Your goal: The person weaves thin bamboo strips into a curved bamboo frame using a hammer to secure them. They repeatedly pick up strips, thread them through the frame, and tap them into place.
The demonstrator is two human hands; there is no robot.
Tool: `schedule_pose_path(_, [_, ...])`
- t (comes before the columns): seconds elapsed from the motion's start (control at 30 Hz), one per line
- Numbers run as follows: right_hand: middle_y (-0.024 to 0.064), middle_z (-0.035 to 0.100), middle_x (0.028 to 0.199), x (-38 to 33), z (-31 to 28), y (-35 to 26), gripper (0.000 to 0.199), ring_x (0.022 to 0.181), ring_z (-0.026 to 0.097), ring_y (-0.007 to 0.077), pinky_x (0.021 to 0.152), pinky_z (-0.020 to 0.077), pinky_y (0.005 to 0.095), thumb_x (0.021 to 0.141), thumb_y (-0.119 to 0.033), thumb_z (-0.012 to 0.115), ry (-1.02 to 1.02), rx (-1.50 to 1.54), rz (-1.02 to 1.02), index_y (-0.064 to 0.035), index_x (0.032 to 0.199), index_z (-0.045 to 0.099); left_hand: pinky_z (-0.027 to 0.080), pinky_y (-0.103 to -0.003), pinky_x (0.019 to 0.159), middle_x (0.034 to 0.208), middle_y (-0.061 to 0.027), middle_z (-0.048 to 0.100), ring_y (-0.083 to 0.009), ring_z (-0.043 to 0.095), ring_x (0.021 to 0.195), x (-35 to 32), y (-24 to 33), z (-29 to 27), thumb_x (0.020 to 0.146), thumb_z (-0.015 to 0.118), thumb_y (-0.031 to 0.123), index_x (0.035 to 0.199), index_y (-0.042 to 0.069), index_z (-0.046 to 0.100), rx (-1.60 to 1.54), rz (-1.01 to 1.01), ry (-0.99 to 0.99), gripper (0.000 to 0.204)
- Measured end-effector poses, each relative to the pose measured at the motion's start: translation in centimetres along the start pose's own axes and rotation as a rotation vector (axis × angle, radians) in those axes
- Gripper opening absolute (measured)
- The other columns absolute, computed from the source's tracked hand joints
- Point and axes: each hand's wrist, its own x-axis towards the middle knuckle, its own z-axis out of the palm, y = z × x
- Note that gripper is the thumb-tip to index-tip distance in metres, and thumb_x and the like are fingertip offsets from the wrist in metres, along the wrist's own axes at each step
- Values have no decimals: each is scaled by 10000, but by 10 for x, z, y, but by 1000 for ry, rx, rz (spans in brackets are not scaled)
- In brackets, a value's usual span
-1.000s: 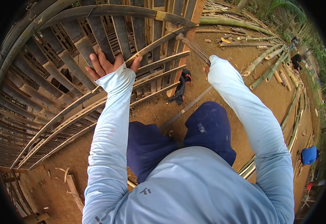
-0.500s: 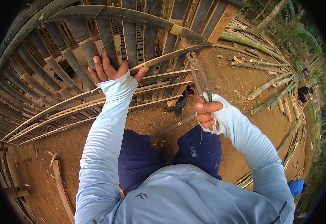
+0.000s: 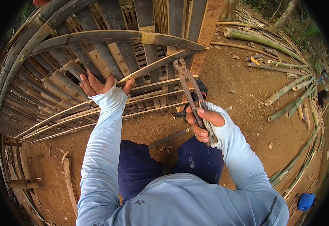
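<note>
Several bamboo poles [image 3: 260, 39] lie beyond the right hand [image 3: 209, 121] gripping pincers [image 3: 183, 70]; the left hand [image 3: 99, 86] is spread over slats [image 3: 109, 60].

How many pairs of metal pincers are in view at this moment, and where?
1: the pincers are in the right grip, head pointing up near the slatted bamboo framework. Others could be hidden behind the slats or body.

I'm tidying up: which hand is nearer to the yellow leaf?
Right. The right hand, holding pincers, is left of the yellow leaf and closer to the body; the left hand, on the bamboo frame, is farther left.
</note>
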Motion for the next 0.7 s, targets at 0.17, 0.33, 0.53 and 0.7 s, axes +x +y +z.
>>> schedule_pose_path(0.17, [96,565,854,-5,-1,-12,399,581,572,168,482,473,297,926,-270,590,149,-277,-47,-3,1215,522,166,-604,1119,1387,-431,256,-488,71,1407,0,1,1,585,786,631,855,88,693,-7,-12,-37,613])
schedule_pose_path(0.33, [87,569,784,-10,-2,-29,505,585,579,166,498,489,305,900,-269,646,226,-406,32,-24,1290,438,134,-602,1127,1404,-409,259,-480,47,1413,-3,0,2,599,786,611,890,88,699,-14,-17,-55,606])
schedule_pose_path(0.53, [47,500,703,-6,18,-30,444,450,436,107,414,390,275,881,-280,689,221,-610,51,-43,1161,438,129,-608,1123,1406,-402,265,-490,59,1406,-3,2,-2,594,795,588,893,82,697,6,-48,-92,596])
schedule_pose_path(0.7, [39,471,683,11,-15,3,268,402,423,81,351,357,241,909,-135,582,-161,120,113,-50,1139,475,127,-609,1125,1405,-400,273,-489,65,1406,0,3,3,591,796,580,872,80,695,-8,-41,-65,583])
